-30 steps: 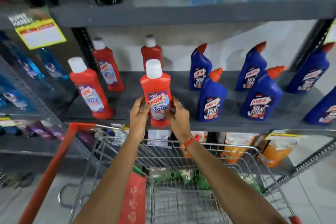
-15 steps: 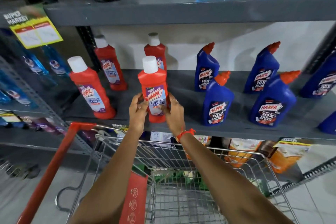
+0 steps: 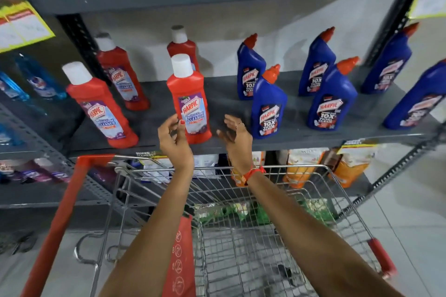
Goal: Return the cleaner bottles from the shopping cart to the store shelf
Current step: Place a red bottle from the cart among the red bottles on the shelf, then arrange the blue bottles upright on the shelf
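Observation:
A red Harpic cleaner bottle (image 3: 189, 101) with a white cap stands upright on the grey shelf (image 3: 224, 99), near its front edge. My left hand (image 3: 174, 138) hovers just left of its base, fingers apart, holding nothing. My right hand (image 3: 235, 136) is open a little to the right of the bottle, apart from it. Other red bottles stand to the left (image 3: 100, 108) and behind (image 3: 120, 75). The wire shopping cart (image 3: 241, 236) with a red handle sits below my arms; I see no cleaner bottle in its basket.
Several blue Harpic bottles (image 3: 269, 103) stand on the right half of the shelf. Orange pouches (image 3: 301, 166) fill the lower shelf behind the cart. Yellow price tags (image 3: 21, 26) hang at the upper left. Green packets (image 3: 229, 212) lie beyond the cart.
Both hands set the red bottle down on the shelf and let go of it. They have drawn back slightly and opened.

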`<state>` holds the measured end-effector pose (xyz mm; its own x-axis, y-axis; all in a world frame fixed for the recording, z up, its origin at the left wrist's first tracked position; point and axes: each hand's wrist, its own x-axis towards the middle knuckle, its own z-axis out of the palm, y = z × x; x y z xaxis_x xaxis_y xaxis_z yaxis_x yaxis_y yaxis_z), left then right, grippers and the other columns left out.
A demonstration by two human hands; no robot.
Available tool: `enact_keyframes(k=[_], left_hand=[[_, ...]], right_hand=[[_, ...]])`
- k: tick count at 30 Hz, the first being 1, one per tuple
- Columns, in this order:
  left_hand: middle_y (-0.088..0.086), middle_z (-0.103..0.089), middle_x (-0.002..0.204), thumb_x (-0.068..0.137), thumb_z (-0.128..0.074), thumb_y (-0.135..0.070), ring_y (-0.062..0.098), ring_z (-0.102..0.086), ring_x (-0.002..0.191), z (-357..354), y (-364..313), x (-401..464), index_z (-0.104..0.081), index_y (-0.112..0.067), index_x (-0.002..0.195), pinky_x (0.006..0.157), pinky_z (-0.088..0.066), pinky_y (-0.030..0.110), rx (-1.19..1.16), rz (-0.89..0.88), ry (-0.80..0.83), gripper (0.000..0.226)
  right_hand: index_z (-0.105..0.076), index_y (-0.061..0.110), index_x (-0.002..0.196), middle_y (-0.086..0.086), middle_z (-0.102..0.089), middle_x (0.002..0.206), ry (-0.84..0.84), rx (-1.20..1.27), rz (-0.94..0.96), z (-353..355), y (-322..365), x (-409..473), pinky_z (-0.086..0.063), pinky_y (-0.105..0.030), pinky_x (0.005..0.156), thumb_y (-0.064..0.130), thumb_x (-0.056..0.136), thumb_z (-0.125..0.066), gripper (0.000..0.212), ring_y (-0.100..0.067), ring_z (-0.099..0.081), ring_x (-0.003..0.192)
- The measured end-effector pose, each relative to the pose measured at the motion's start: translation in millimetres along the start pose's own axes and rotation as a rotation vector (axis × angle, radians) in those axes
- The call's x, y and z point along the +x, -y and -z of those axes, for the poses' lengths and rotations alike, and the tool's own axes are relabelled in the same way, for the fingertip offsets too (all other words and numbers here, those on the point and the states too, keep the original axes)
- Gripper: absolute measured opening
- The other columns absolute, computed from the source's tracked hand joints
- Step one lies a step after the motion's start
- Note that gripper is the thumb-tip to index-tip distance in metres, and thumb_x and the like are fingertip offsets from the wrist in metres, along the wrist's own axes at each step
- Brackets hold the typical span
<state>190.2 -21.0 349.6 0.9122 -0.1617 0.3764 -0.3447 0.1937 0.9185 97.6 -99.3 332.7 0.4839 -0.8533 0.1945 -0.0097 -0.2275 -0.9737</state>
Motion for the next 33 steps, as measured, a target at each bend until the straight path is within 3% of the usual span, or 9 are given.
enact_keyframes(k=[2, 6, 10, 17, 20, 23, 26, 29, 33], left_hand=[[0.013, -0.06, 0.098, 0.088, -0.051, -0.001, 0.013, -0.055, 0.086, -6.2, -1.4, -17.4, -0.057, 0.005, 0.108, 0.072, -0.043, 0.005, 0.022, -0.023, 0.048, 0.022], [0.037, -0.061, 0.095, 0.088, -0.051, -0.001, 0.026, -0.059, 0.072, -29.1, -6.0, -59.7, -0.058, 0.007, 0.102, 0.069, -0.045, 0.008, 0.055, -0.002, 0.224, 0.018], [0.033, -0.063, 0.099, 0.089, -0.051, -0.007, 0.026, -0.059, 0.084, -70.1, -14.4, -97.6, -0.058, 0.003, 0.105, 0.079, -0.049, 0.038, 0.021, 0.099, 0.44, 0.021], [0.023, -0.062, 0.113, 0.09, -0.05, -0.009, 0.023, -0.058, 0.098, -178.3, -23.1, -134.3, -0.056, 0.0, 0.111, 0.089, -0.048, 0.04, -0.026, 0.154, 0.647, 0.024], [0.014, -0.052, 0.126, 0.091, -0.048, -0.02, 0.021, -0.05, 0.109, -229.6, -18.1, -134.1, -0.04, -0.009, 0.129, 0.089, -0.046, 0.039, -0.1, 0.425, 0.667, 0.04], [0.007, -0.037, 0.144, 0.091, -0.046, -0.034, 0.02, -0.039, 0.126, -256.7, -2.7, -126.8, -0.028, -0.018, 0.138, 0.102, -0.036, 0.045, -0.081, 0.611, 0.683, 0.053], [-0.004, -0.042, 0.138, 0.091, -0.044, -0.038, 0.015, -0.035, 0.128, -267.0, 5.2, -126.6, -0.036, -0.022, 0.135, 0.1, -0.032, 0.04, -0.044, 0.615, 0.756, 0.047], [-0.006, -0.048, 0.118, 0.092, -0.046, -0.029, 0.013, -0.043, 0.115, -270.3, 6.1, -129.6, -0.039, -0.019, 0.134, 0.096, -0.036, 0.034, -0.001, 0.551, 0.783, 0.044], [-0.003, -0.052, 0.113, 0.091, -0.048, -0.02, 0.015, -0.05, 0.106, -270.7, 0.7, -134.7, -0.043, -0.014, 0.132, 0.09, -0.047, 0.039, 0.069, 0.468, 0.759, 0.041]], right_hand=[[-0.05, 0.0, 0.124, -0.016, -0.057, 0.126, -0.046, 0.001, -0.006, 14.1, -6.2, -12.2, -0.049, -0.008, 0.086, -0.006, 0.085, -0.059, 0.04, -0.018, -0.054, 0.112], [-0.051, -0.005, 0.12, -0.023, -0.056, 0.124, -0.133, 0.071, -0.074, 50.6, -20.2, -21.8, -0.047, 0.003, 0.071, -0.016, 0.084, -0.054, 0.038, -0.022, -0.056, 0.107], [-0.056, -0.002, 0.114, -0.019, -0.063, 0.109, -0.303, 0.163, -0.15, 107.0, -34.6, -14.1, -0.052, -0.009, 0.068, -0.011, 0.085, -0.055, 0.03, -0.022, -0.062, 0.097], [-0.059, 0.008, 0.095, -0.007, -0.056, 0.079, -0.549, -0.059, -0.141, 214.9, -57.2, 15.7, -0.041, -0.021, 0.065, -0.001, 0.08, -0.063, 0.018, -0.02, -0.053, 0.074], [-0.053, 0.003, 0.107, -0.011, -0.05, 0.089, -0.487, -0.009, -0.174, 253.6, -59.6, 37.2, -0.044, -0.034, 0.073, -0.003, 0.081, -0.062, 0.029, -0.021, -0.052, 0.077], [-0.038, 0.001, 0.129, -0.023, -0.045, 0.121, -0.318, 0.008, -0.17, 275.7, -59.5, 54.1, -0.047, -0.044, 0.098, -0.006, 0.087, -0.055, 0.045, -0.029, -0.052, 0.111], [-0.029, 0.003, 0.139, -0.02, -0.035, 0.144, -0.17, 0.013, -0.161, 290.9, -58.0, 67.1, -0.039, -0.045, 0.11, -0.003, 0.092, -0.049, 0.051, -0.03, -0.038, 0.133], [-0.034, 0.002, 0.137, -0.022, -0.044, 0.139, -0.055, -0.036, -0.128, 297.0, -54.6, 78.5, -0.041, -0.037, 0.104, -0.002, 0.094, -0.045, 0.045, -0.031, -0.044, 0.129], [-0.039, 0.001, 0.133, -0.025, -0.049, 0.133, -0.014, -0.062, -0.132, 303.2, -53.2, 88.6, -0.043, -0.042, 0.103, -0.002, 0.095, -0.042, 0.039, -0.034, -0.048, 0.124]])
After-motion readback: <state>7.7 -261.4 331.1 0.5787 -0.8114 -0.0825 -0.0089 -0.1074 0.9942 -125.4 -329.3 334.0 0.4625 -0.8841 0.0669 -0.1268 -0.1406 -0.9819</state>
